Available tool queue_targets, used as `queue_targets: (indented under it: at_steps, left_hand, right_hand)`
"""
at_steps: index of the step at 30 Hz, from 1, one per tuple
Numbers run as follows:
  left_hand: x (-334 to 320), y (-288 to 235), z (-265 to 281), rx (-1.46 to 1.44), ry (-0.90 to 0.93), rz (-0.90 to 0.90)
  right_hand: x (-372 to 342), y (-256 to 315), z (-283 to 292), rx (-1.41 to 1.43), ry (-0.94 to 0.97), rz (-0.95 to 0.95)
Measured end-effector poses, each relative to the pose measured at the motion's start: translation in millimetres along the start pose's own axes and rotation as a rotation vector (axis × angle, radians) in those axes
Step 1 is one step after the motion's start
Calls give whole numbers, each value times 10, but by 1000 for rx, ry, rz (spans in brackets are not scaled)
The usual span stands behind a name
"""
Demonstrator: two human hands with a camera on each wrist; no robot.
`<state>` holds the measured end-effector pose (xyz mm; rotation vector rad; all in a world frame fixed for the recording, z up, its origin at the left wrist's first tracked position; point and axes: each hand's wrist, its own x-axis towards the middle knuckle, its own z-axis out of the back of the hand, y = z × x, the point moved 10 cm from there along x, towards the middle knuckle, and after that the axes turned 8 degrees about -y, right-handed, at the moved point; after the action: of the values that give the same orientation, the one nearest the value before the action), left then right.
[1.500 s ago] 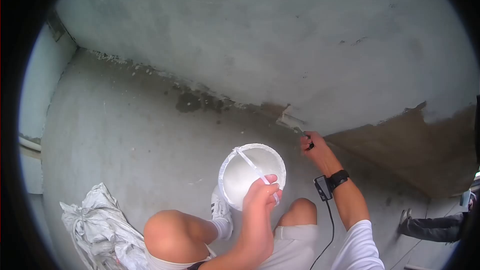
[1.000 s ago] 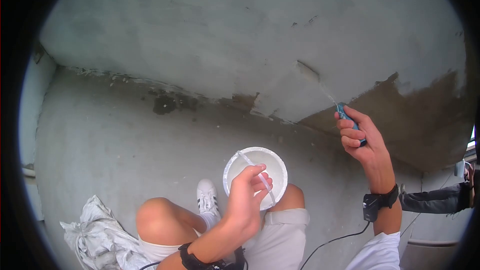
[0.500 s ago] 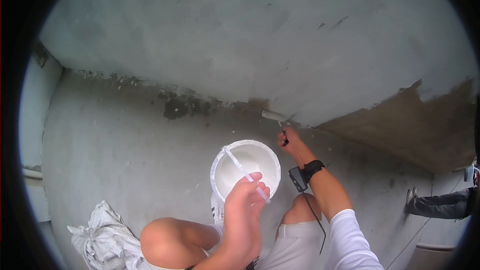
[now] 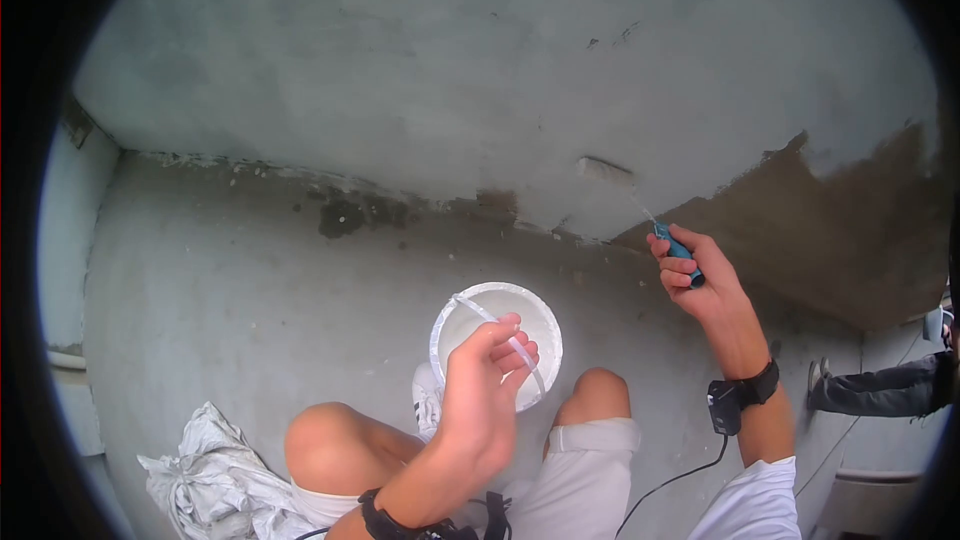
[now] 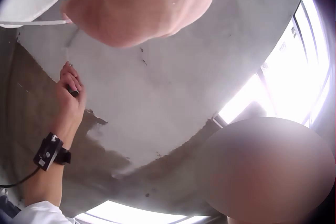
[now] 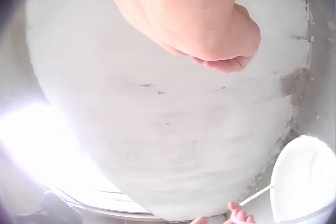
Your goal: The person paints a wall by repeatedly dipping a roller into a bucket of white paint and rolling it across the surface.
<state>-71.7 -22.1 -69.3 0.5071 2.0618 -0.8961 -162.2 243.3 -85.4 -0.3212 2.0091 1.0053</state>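
My right hand (image 4: pixel 712 280) grips the blue handle of a paint roller (image 4: pixel 606 171). The roller's white sleeve lies against the grey-white wall (image 4: pixel 400 70), a little above where wall meets floor. Over my knees, my left hand (image 4: pixel 482 365) has its fingers curled round the white strap handle of a white bucket (image 4: pixel 535 325). Whitish coating shows inside the bucket and on its rim. From the left wrist, the strap (image 5: pixel 37 23) runs out from the hand to the bucket. In the right wrist view my own hand hides the roller.
Bare brown wall (image 4: pixel 740 210) shows at the lower right, and a small brown patch (image 4: pixel 496 202) near the floor line. Dark wet spots (image 4: pixel 342 220) mark the floor. A crumpled whitish sheet (image 4: pixel 215 485) lies at left. Another person's legs (image 4: pixel 875 388) appear at far right.
The roller goes from the wall's foot up the wall, back down to the floor line, then up again, my right hand moving with it. The left hand keeps holding the bucket, which shifts slightly.
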Motion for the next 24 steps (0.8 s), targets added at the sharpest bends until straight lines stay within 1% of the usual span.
queue_targets:
  at_steps: [3,4,8,10,12,13,14,16,17,19,22,24]
  left_hand:
    - [55,61,61,7,-16,47]
    - [73,88,93,12,-35,64]
    - [100,96,174,29,-29,72]
    - [129,109,225,33,-6,72]
    - [152,113,245,31,-11,68]
    - [155,120,248,26,-30,64]
    - [154,128,260,24,-51,60]
    - [158,172,256,35,-69,40]
    - [175,176,238,32,-70,22]
    - [151,191,199,30,-71,-1]
    - [158,246,79,31,-56,-2]
    - [204,246,2,36,-32,8]
  right_hand:
    - [27,-26,77,-76,-9,81]
    - [169,-101,128,-90,-26,59]
    - [1356,-581,493,-153,-124,1]
    - [2033,-923,695,-207,-203,25]
    - [2476,-1278,809,-154,-225,-56]
    - [2573,-1412,823,-130,-235,-102]
    - [2648,-1472,828,-113,-216,-104]
    - [2641,-1526,857,-62,-182,-106]
    - [2619,-1464,897,-70,-173,-75]
    - [2342,-1284,909,-90,-159,-21]
    - [1718,-908,795,-124,-90,-17]
    - [1548,-717,782,-114,-53,-11]
